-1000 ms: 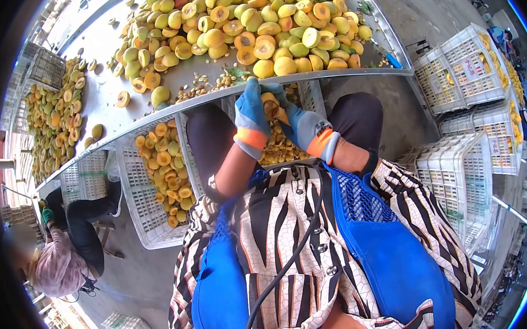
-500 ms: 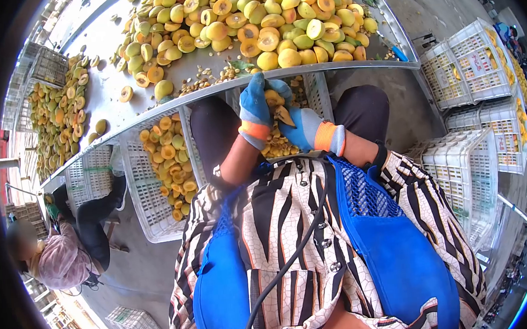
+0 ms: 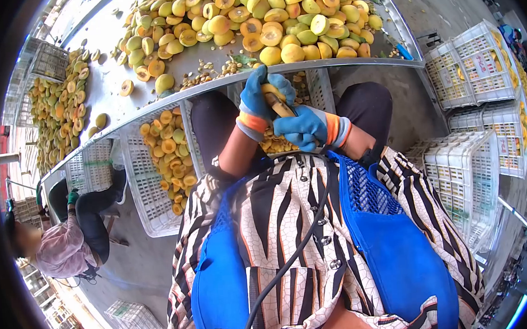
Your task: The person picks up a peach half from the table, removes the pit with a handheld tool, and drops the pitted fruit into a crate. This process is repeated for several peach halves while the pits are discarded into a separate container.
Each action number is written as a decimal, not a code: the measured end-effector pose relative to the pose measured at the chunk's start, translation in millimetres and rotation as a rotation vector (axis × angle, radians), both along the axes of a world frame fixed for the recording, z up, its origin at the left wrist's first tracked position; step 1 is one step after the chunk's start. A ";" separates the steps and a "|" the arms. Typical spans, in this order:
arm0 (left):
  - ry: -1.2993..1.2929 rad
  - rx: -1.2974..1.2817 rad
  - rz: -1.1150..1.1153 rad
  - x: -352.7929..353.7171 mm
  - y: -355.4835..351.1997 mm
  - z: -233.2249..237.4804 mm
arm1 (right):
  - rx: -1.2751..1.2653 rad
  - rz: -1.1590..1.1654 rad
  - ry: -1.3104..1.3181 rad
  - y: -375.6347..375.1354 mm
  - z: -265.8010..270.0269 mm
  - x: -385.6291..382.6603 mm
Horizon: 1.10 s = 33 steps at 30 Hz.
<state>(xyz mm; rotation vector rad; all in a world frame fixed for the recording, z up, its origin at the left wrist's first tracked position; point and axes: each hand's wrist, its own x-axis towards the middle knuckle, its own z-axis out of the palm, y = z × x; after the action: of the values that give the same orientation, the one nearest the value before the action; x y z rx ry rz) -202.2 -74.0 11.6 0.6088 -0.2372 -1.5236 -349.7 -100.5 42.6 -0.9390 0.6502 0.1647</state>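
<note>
My left hand (image 3: 258, 97), in a blue glove with an orange and grey cuff, is closed around a yellow apricot (image 3: 273, 91) just below the table edge. In a fist beside it, my right hand (image 3: 305, 127) wears a matching glove. A narrow brownish blade, apparently a knife (image 3: 282, 108), reaches from that fist up to the fruit; its handle is hidden in the fingers. Under both hands, partly covered, a crate holds cut apricot pieces (image 3: 272, 144). Whole and halved apricots (image 3: 254, 20) are heaped on the metal table (image 3: 105, 93), with loose pits (image 3: 201, 75) near its edge.
Left of my legs stands a white crate (image 3: 147, 199) of apricot halves. A blue-handled knife (image 3: 402, 51) lies at the table's right corner. Stacked white crates (image 3: 460, 71) rise on the right. Another person (image 3: 63, 243) sits at the far left, by a second fruit heap (image 3: 61, 110).
My right hand has dropped slightly and turned into a fist away from my left hand, exposing the blade and fruit. The seated person's arm has shifted. The view has moved a little.
</note>
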 end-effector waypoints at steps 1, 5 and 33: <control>0.019 -0.002 -0.003 -2.9 0.4 0.5 | 0.108 -0.003 -0.038 -0.8 -6.1 -3.1; 0.171 -0.048 -0.099 -6.9 -1.7 -4.8 | 0.266 0.016 -0.078 -2.5 -5.2 -8.2; -2.175 0.292 0.466 158.9 -154.2 -35.6 | -0.545 0.000 0.294 -44.6 -96.2 -19.7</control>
<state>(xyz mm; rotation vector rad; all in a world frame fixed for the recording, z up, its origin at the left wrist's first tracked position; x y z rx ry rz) -43.3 -228.1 -24.0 2.1495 -1.3448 0.1504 -369.4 -145.1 -53.6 -1.4541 0.9943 0.1284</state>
